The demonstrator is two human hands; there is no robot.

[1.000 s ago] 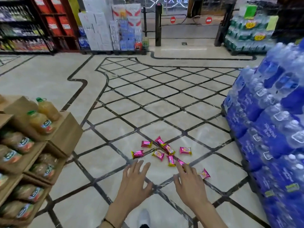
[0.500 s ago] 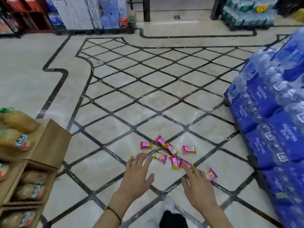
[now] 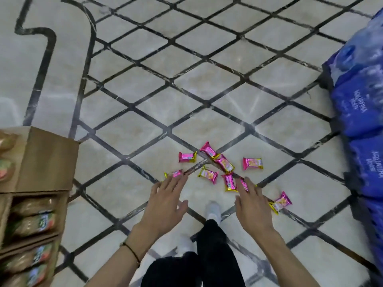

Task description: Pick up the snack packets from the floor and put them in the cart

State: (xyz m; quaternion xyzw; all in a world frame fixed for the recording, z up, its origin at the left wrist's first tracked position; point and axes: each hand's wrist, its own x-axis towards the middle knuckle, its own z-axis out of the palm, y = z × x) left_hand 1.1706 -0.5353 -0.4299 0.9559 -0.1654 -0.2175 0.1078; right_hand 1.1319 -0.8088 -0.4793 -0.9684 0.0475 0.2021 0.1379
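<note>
Bending over the beige marble floor [image 3: 207, 83] with its dark diamond lines, I have the blurred stack of blue shrink-wrapped water-bottle packs [image 3: 360, 104] on my right. The brown cardboard display boxes [image 3: 45, 162] of orange juice bottles [image 3: 33, 222] are on my left. My black trouser leg [image 3: 215, 255] and white shoe [image 3: 212, 208] stand between my arms.

My left hand [image 3: 165, 204] and right hand [image 3: 251, 208] are both flat, palms down with fingers spread, and neither holds anything.

The small pink foil snack packets [image 3: 252, 163], each with yellow crimped ends and a pale printed panel, lie scattered on the floor just ahead of my fingertips, around a crossing of the dark lines. My left fingertips overlap the nearest left one and my right fingers cover part of another. I cannot tell whether either hand touches.

Since half a second ago my view has tipped further down, so the far shelves are gone. My hands have reached closer, and the packets lie as they did.

I count nine packets, two hands and one shoe.
</note>
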